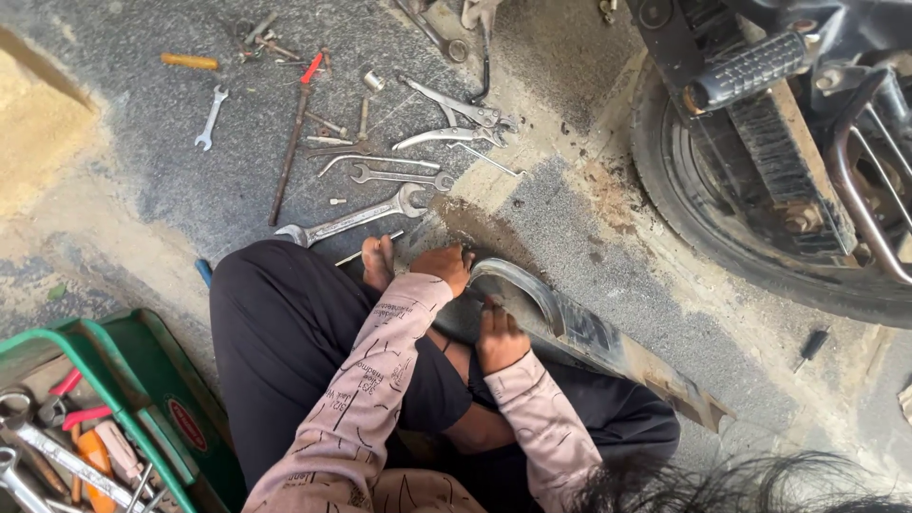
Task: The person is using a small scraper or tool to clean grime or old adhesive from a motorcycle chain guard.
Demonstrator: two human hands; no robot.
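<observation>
Black plastic mudguard (589, 332), scuffed, dull and dirt-caked, chrome-bright worn metal spanners (356, 218), rust-brown steel rod (288, 157), coarse grey asphalt ground (171, 133), rubber tyre (703, 228), matt and dusty, glossy green painted metal toolbox (161, 399), soft printed pink cloth sleeves (370, 389).

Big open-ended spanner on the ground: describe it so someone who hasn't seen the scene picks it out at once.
Start from the motorcycle wheel at the right, then go left across the grey ground to the scatter of hand tools. The big spanner lies nearest the person's bare foot, just beyond the left hand. It is the longest, thickest silver spanner, lying slantwise, while its neighbours are thinner and shorter.
</observation>
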